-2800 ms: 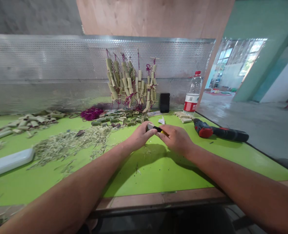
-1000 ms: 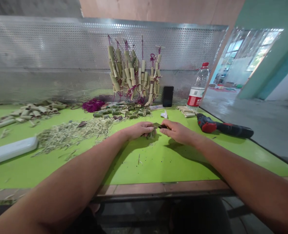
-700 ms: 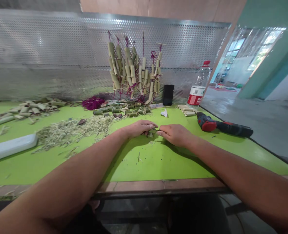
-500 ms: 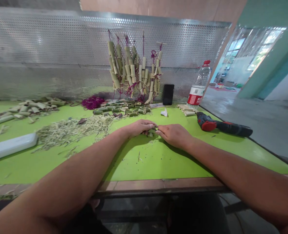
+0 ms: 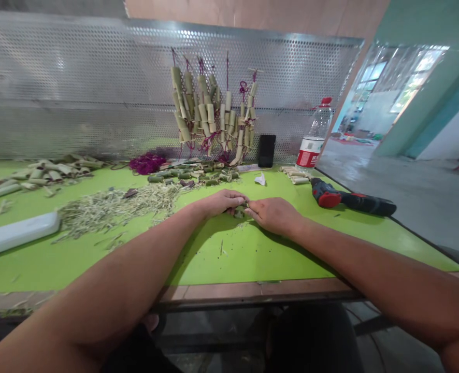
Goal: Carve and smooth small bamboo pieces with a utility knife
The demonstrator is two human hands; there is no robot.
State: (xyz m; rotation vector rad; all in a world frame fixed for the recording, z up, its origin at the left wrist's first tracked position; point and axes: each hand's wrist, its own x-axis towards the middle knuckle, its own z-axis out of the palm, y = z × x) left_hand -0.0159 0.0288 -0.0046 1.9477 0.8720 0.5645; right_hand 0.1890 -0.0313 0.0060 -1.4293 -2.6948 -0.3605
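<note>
My left hand (image 5: 217, 203) and my right hand (image 5: 274, 215) meet low over the green table (image 5: 229, 259). A short green-brown bamboo piece (image 5: 240, 212) sits between them, held in the curled left fingers. The right fingers press against its end. A small utility knife, seen in this hand earlier, is hidden by the right fingers here. Behind my hands lies a heap of bamboo shavings (image 5: 113, 211), and several cut bamboo tubes (image 5: 192, 174) lie just beyond the left hand.
Strings of bamboo tubes on purple cord (image 5: 210, 111) hang against a perforated metal panel (image 5: 77, 77). A black phone (image 5: 267, 151), plastic bottle (image 5: 315, 137) and red-black cordless drill (image 5: 349, 202) stand to the right. A white bar (image 5: 17, 234) lies at left.
My hands have dropped closer to the table and drawn together around the bamboo piece. The knife's dark body, visible earlier between them, is now covered by the right fingers.
</note>
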